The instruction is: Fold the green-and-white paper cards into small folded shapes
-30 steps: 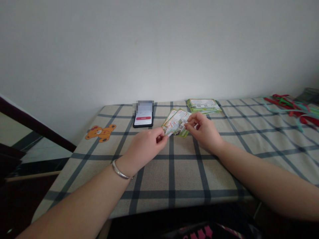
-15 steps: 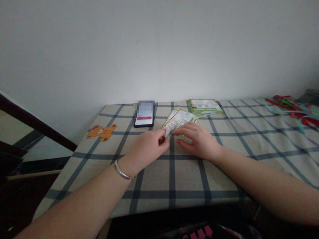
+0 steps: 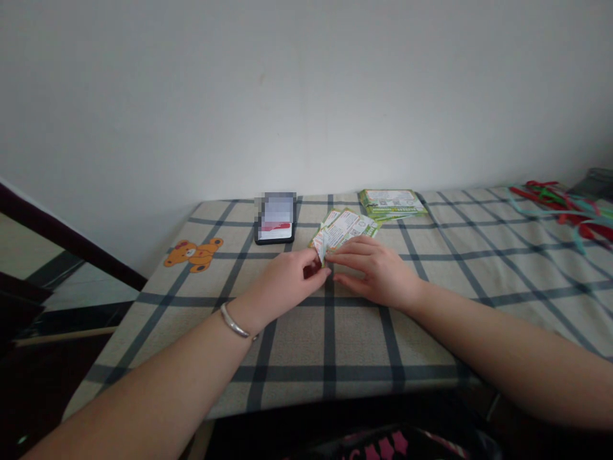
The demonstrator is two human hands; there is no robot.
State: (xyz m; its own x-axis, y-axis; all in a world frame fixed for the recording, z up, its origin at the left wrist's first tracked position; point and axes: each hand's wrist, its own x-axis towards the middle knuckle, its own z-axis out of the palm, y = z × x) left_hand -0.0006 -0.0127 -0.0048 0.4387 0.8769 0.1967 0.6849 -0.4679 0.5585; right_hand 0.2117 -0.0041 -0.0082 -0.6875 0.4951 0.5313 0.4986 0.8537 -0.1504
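Several green-and-white printed cards (image 3: 352,225) lie fanned out on the checked tablecloth in front of me. My left hand (image 3: 290,276), with a silver bangle on its wrist, is closed in a pinch on the near left corner of a card (image 3: 320,246). That corner looks bent up between my hands. My right hand (image 3: 376,269) lies over the near edge of the fanned cards, fingers stretched toward the left fingertips and thumb apart below them. The left fingertips are partly hidden.
A phone (image 3: 275,231) with a lit screen lies behind my left hand. A stack of similar cards (image 3: 390,199) sits near the wall. Coloured ribbons (image 3: 569,207) lie far right. A bear picture (image 3: 194,254) is at left on the tablecloth (image 3: 297,358).
My right hand has shifted slightly left, its thumb closer to the left hand. The card corner at the left fingertips now looks more bent up.
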